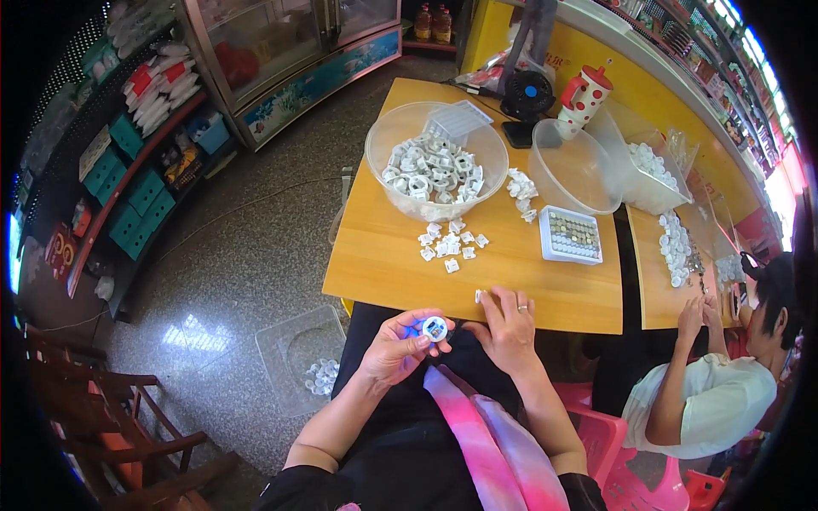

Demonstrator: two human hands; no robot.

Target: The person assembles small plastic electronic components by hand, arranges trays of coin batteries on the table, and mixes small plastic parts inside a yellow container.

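My left hand (400, 347) is closed around a small round white electronic light module (434, 329), with a blue glow at its side and small parts showing on its face. It is held in front of the table's near edge. My right hand (509, 328) is at that edge, thumb and index finger apart, its index fingertip at a small white plastic piece (479, 296). Farther in lies a loose group of similar white plastic pieces (447, 245). Behind them, a large clear round bowl (381, 183) holds many white plastic parts.
A white tray of small round cells (569, 234) stands right of the loose pieces. Beyond it are a clear empty tub (588, 179), a black fan (527, 94) and a dotted tumbler (584, 98). A co-worker (703, 383) sits at right. A clear bin (277, 358) is on the floor at left.
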